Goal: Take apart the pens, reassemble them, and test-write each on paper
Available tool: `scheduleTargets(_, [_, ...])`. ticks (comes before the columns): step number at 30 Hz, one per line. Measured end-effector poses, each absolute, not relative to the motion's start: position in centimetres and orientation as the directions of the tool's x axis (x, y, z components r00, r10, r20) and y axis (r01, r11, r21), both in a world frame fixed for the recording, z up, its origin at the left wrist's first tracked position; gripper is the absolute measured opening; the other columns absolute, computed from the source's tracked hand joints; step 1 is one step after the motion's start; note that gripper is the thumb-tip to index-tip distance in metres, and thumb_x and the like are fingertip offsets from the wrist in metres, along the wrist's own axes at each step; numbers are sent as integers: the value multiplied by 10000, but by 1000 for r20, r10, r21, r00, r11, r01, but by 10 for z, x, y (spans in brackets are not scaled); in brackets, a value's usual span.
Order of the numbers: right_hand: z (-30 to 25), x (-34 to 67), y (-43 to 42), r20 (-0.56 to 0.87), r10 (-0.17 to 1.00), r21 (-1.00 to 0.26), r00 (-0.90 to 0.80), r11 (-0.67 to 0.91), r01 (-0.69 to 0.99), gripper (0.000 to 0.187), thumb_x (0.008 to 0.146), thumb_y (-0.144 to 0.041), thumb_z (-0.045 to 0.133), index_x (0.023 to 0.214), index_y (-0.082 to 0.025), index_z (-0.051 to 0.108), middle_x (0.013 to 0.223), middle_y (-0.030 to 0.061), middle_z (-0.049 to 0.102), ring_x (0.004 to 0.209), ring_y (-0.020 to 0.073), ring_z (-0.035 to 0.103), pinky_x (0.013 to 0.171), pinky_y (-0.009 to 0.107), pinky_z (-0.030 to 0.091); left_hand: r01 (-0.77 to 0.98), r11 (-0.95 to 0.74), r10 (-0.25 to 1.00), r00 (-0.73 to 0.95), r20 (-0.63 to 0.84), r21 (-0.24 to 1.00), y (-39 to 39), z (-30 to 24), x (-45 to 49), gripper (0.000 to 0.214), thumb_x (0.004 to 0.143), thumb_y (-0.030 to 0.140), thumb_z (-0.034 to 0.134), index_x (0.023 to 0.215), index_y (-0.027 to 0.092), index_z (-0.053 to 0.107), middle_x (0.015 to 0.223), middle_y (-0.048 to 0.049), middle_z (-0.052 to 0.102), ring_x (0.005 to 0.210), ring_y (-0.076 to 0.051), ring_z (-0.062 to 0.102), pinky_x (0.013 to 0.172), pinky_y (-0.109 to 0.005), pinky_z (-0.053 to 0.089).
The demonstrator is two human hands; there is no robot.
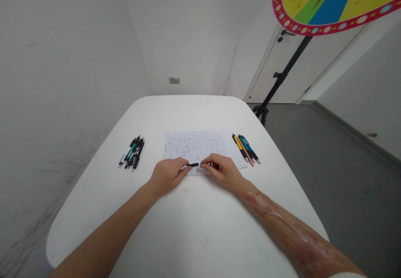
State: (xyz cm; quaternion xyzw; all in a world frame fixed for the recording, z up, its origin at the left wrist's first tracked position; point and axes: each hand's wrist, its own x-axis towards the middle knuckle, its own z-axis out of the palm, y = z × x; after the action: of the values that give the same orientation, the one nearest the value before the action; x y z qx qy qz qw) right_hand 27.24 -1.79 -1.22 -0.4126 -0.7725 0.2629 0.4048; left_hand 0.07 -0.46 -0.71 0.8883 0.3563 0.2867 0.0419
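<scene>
My left hand (167, 172) is closed in a pinch on a black pen barrel (194, 164), whose dark end points to the right. Facing it, my right hand (223, 168) pinches a thin pen part (201, 164), mostly hidden by the fingers. A small gap seems to separate the two pieces. Both hands are over the near edge of handwritten paper sheets (194, 142). To the left lies a pile of black and green pens (133, 152). Right of the paper, several coloured pens (246, 149) in yellow, pink, green and blue lie side by side.
The white table (188, 232) has rounded corners and meets the wall (194, 39) at its far end. Beyond its right edge stands a black tripod (278, 81) carrying a colourful prize wheel (332, 2). A door (319, 65) is behind the tripod.
</scene>
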Motion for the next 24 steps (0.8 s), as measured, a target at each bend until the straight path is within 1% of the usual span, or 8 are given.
scheduleTargets(3, [-13, 273, -17, 404, 841, -742, -360, 531, 409, 280, 1095, -480, 655, 1147, -246, 798, 889, 44, 776, 684, 164, 619, 686, 312, 485, 608, -746, 648, 573, 502, 270, -4, -7, 1, 322, 1152, 430, 516, 1080, 205, 735, 870, -37, 796, 737, -177, 731, 704, -281, 512])
scheduleTargets(6, [-15, 276, -17, 384, 880, -784, -279, 470, 404, 283, 1074, -475, 685, 1235, -250, 746, 912, 31, 780, 641, 152, 607, 652, 303, 486, 606, -748, 643, 561, 521, 270, -4, -4, 1, 293, 1150, 399, 529, 1081, 199, 732, 911, -45, 799, 768, -180, 735, 716, -282, 518])
scheduleTargets(10, [-13, 283, -14, 376, 919, -804, -122, 389, 450, 250, 1019, -473, 754, 1069, -235, 696, 874, 25, 758, 624, 152, 578, 625, 309, 464, 640, -716, 668, 515, 537, 277, -5, 0, 1, 282, 1147, 394, 535, 1087, 198, 727, 933, -48, 789, 785, -169, 731, 718, -268, 529])
scheduleTargets(13, [-10, 289, -9, 351, 931, -775, -99, 348, 528, 208, 1013, -433, 756, 996, -232, 706, 860, 25, 739, 651, 165, 575, 654, 328, 466, 669, -692, 675, 467, 571, 270, -4, -1, 1, 285, 1147, 406, 536, 1095, 192, 717, 935, -47, 786, 789, -162, 736, 729, -262, 543])
scheduleTargets(16, [-9, 293, -4, 352, 929, -721, -117, 349, 598, 127, 1008, -339, 735, 950, -227, 716, 877, 31, 700, 725, 185, 584, 709, 346, 474, 676, -694, 655, 452, 605, 247, -3, -2, 1, 280, 1147, 410, 543, 1086, 188, 702, 931, -44, 784, 799, -167, 747, 725, -268, 548])
scheduleTargets(18, [-10, 294, -1, 357, 924, -696, -137, 361, 621, 83, 1001, -279, 716, 940, -223, 721, 913, 40, 678, 796, 202, 598, 754, 358, 481, 675, -702, 639, 456, 619, 228, -3, -2, 1, 275, 1150, 404, 541, 1081, 185, 692, 921, -39, 781, 790, -170, 749, 707, -277, 545])
scheduleTargets(21, [-12, 294, 1, 340, 927, -696, -156, 360, 622, 35, 998, -237, 702, 990, -222, 732, 954, 46, 668, 857, 216, 614, 785, 366, 490, 673, -709, 628, 463, 625, 213, -4, -1, 2, 261, 1149, 390, 546, 1078, 184, 690, 917, -36, 782, 780, -170, 750, 691, -283, 542])
scheduleTargets(24, [-14, 293, 1, 319, 931, -693, -177, 356, 627, 58, 992, -245, 721, 1046, -230, 735, 968, 47, 670, 877, 224, 622, 797, 369, 494, 678, -703, 635, 462, 619, 215, -4, 0, 2, 250, 1146, 384, 551, 1077, 191, 695, 917, -37, 785, 786, -169, 751, 695, -283, 545])
